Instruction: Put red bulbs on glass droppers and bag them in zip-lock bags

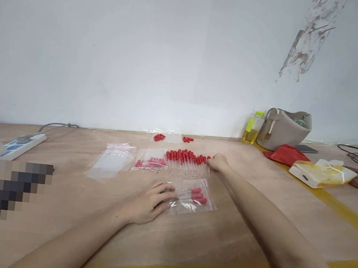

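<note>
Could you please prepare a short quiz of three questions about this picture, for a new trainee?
1. Which hand is on the clear bag with the three red-topped droppers?

2. True or false: in the picture, the bottle stands to the left of the handbag.

3. At which end of the row of droppers is the right hand?
A) left
B) right

Key: 1. The left hand. 2. True. 3. B.
</note>
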`<state>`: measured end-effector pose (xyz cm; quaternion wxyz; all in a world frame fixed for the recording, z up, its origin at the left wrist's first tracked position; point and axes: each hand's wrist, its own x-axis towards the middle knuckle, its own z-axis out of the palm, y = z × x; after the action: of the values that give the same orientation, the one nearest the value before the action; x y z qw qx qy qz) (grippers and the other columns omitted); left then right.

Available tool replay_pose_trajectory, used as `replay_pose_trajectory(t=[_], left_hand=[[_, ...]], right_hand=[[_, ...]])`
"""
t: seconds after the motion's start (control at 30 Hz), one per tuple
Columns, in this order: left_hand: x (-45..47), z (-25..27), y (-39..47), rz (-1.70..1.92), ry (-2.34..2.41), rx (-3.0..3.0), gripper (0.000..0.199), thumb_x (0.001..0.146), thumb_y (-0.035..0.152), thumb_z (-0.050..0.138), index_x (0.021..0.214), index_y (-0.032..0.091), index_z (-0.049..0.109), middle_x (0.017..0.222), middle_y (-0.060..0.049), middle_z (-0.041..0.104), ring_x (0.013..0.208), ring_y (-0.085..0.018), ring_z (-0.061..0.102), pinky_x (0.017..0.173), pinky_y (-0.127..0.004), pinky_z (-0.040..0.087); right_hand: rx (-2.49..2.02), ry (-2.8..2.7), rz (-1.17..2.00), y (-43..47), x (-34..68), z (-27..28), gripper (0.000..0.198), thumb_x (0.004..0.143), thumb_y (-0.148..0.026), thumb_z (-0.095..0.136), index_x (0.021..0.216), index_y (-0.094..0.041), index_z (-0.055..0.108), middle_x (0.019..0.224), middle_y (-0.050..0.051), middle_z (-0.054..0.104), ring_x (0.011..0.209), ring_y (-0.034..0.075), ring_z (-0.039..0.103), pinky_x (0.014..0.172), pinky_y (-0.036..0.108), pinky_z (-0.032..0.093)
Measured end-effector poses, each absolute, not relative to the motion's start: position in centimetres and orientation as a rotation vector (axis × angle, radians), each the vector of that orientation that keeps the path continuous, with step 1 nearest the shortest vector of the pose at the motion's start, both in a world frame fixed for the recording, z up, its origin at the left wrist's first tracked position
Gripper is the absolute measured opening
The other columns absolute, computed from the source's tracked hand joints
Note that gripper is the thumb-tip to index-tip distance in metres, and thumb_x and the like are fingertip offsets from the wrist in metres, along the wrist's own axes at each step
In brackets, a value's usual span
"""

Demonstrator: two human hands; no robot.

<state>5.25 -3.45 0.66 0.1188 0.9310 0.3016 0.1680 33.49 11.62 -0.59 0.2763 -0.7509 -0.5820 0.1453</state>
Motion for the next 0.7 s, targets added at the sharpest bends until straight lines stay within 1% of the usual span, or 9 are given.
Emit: replay_pose_trajectory(t=[0.07,0.13,0.27,0.37,0.43,0.47,0.57,0.6,0.7], left_hand=[[5.2,0.6,-3.4,0.465,0.896,2.736,0.033,0.089,0.029,0.035,0.119,0.027,0.047,0.121,-0.005,0.044,0.112,-0.021,0.039,0.096,-0.038,0.031],[5.2,0.6,-3.3,0.434,0.892,2.759,0.035,0.089,0.028,0.034,0.123,0.028,0.043,0.124,-0.005,0.043,0.115,-0.021,0.036,0.097,-0.040,0.029],[5.1,0.4,-3.1,0.383,0.874,2.776,0.039,0.089,0.029,0.032,0.129,0.030,0.034,0.129,-0.001,0.041,0.119,-0.022,0.031,0.099,-0.042,0.026],[5.1,0.3,-3.1,0.381,0.888,2.764,0.042,0.090,0.030,0.032,0.132,0.029,0.028,0.130,0.000,0.041,0.120,-0.021,0.029,0.100,-0.041,0.025],[5.1,0.3,-3.1,0.377,0.900,2.766,0.042,0.090,0.030,0.032,0.131,0.029,0.029,0.131,0.000,0.040,0.121,-0.020,0.028,0.100,-0.041,0.025],[5.2,0.3,-3.1,0.375,0.903,2.771,0.040,0.090,0.030,0.032,0.130,0.030,0.032,0.131,0.000,0.040,0.121,-0.020,0.028,0.100,-0.041,0.025],[5.1,0.3,-3.1,0.376,0.904,2.781,0.038,0.090,0.030,0.031,0.127,0.030,0.036,0.130,-0.001,0.040,0.120,-0.021,0.029,0.100,-0.041,0.025],[5.1,0.3,-3.1,0.380,0.902,2.782,0.038,0.090,0.030,0.031,0.127,0.030,0.037,0.130,-0.001,0.041,0.120,-0.021,0.030,0.100,-0.042,0.025],[5.1,0.3,-3.1,0.384,0.899,2.781,0.039,0.090,0.030,0.032,0.128,0.029,0.035,0.129,-0.002,0.041,0.120,-0.021,0.030,0.099,-0.041,0.026]], right_hand=[[-2.006,-1.584,0.415,12.0,32.9,-0.7,0.007,0.059,-0.018,0.062,0.056,-0.015,0.057,0.068,0.014,0.063,0.077,0.024,0.060,0.057,0.024,0.039],[-1.969,-1.602,0.440,11.8,32.6,-0.7,0.009,0.057,-0.012,0.062,0.052,-0.015,0.055,0.067,0.015,0.063,0.078,0.024,0.059,0.058,0.024,0.039],[-1.866,-1.587,0.498,10.1,33.2,0.1,0.010,0.061,-0.013,0.060,0.053,-0.015,0.054,0.061,0.010,0.059,0.070,0.020,0.058,0.055,0.023,0.038],[-1.779,-1.547,0.566,8.0,34.9,1.2,0.010,0.072,-0.019,0.049,0.066,-0.015,0.056,0.056,0.005,0.055,0.055,0.014,0.054,0.048,0.021,0.037],[-1.680,-1.494,0.669,6.4,35.9,1.8,0.014,0.077,-0.023,0.042,0.077,-0.016,0.054,0.058,0.001,0.053,0.047,0.009,0.049,0.044,0.019,0.036],[-1.598,-1.438,0.758,5.6,36.3,1.8,0.014,0.078,-0.024,0.040,0.079,-0.016,0.052,0.059,0.000,0.053,0.044,0.008,0.047,0.041,0.019,0.035],[-1.295,-1.218,0.996,3.7,36.5,1.2,0.012,0.075,-0.028,0.045,0.081,-0.018,0.045,0.063,-0.002,0.053,0.042,0.006,0.045,0.038,0.017,0.035],[-1.230,-1.159,1.017,3.2,36.3,0.8,0.015,0.073,-0.028,0.048,0.084,-0.019,0.042,0.063,-0.003,0.053,0.041,0.006,0.045,0.037,0.017,0.035],[-1.158,-1.103,0.964,2.1,35.4,-0.5,0.036,0.068,-0.027,0.053,0.097,-0.022,0.033,0.061,-0.006,0.054,0.043,0.009,0.048,0.037,0.018,0.039]])
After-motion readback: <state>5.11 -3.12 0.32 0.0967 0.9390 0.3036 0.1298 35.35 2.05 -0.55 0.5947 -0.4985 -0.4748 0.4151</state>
